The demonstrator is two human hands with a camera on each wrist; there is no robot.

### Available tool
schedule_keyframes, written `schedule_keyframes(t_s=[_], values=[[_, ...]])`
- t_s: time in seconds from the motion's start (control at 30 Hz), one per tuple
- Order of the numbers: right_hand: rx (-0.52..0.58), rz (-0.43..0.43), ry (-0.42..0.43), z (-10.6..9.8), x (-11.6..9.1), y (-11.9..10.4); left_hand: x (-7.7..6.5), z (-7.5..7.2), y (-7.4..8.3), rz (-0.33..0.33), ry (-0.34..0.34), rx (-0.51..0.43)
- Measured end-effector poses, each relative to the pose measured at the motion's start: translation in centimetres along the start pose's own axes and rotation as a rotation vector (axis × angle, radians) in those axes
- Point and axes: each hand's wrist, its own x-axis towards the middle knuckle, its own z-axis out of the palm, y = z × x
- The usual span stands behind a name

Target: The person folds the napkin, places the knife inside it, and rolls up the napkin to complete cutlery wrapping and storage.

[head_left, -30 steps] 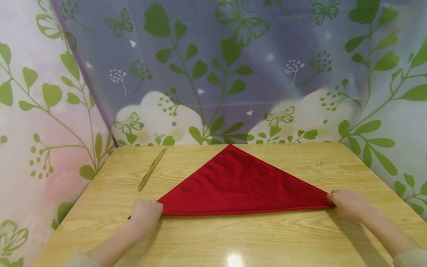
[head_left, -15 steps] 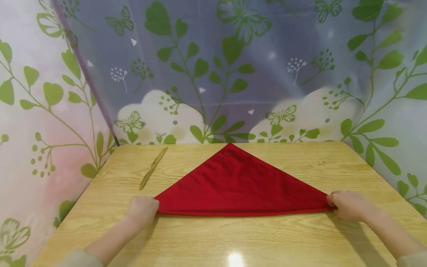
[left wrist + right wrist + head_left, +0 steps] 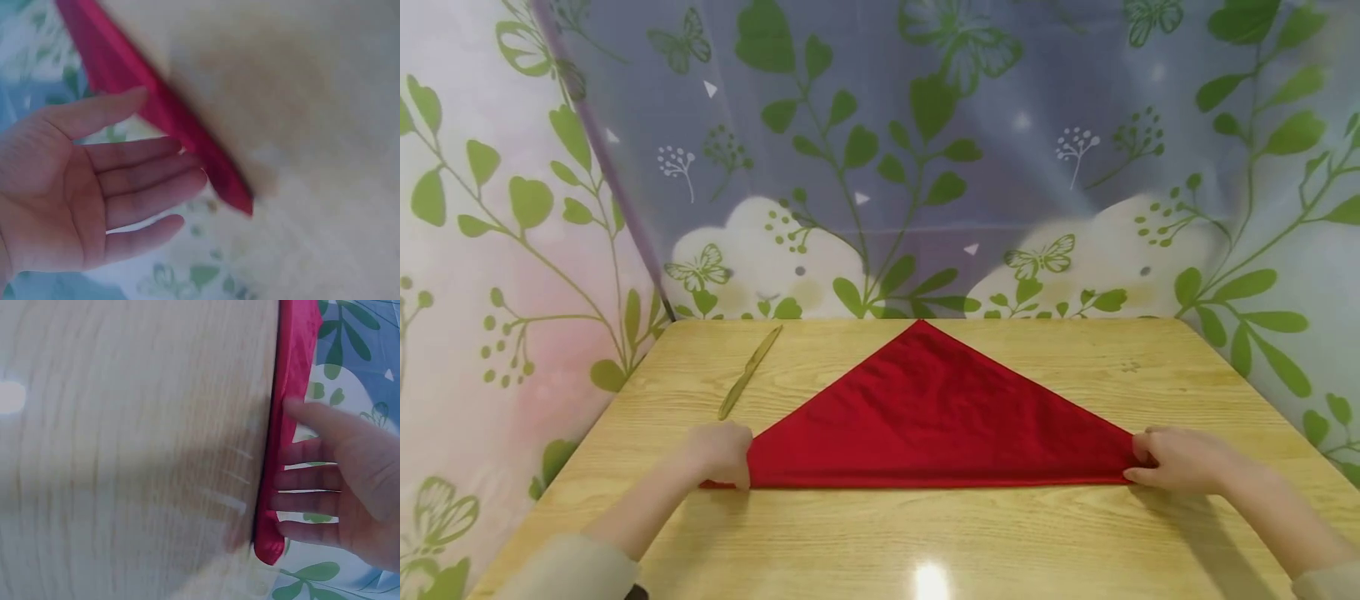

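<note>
A red cloth napkin (image 3: 925,408) lies as a wide triangle, its point toward the back edge and its long side facing me. My left hand (image 3: 721,450) is at the left corner, and a narrow red tip sticks out beyond it. In the left wrist view, the fingers of this hand (image 3: 94,187) are extended and apart, thumb and fingertips touching the cloth (image 3: 194,134). At the right corner is my right hand (image 3: 1183,460). The right wrist view has its fingers (image 3: 306,478) nearly straight against the folded edge of the cloth (image 3: 297,350), thumb apart from them.
A gold-coloured table knife (image 3: 749,373) lies slantwise at the back left of the wooden table (image 3: 1000,542), just beyond my left hand. Curtains (image 3: 820,167) printed with leaves and butterflies stand behind and on both sides.
Both hands have loosened from the napkin's corners, their fingers now straighter. The near edge, slightly bowed before, lies straighter and flat. The head view has shifted a little.
</note>
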Motion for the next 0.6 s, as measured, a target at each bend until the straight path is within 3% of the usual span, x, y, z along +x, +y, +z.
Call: schedule_keyframes(t_s=[0.07,0.17,0.27,0.4,0.6], values=[[-0.022,-0.021,0.034,0.2,0.2,0.1,0.9,-1.0,-0.9,-0.037,0.007,-0.076],[-0.043,-0.038,0.076,0.5,0.3,0.1,2.6,-1.7,-2.6,-0.070,0.094,-0.089],[-0.046,-0.038,0.086,0.7,0.4,0.1,4.0,-1.5,-4.2,-0.143,0.136,-0.088],[-0.041,-0.017,0.066,0.8,0.6,0.0,5.2,-0.7,-5.9,-0.232,0.123,-0.145],[-0.052,-0.020,0.078,0.7,0.7,0.0,6.6,-0.2,-7.0,-0.213,0.118,-0.242]])
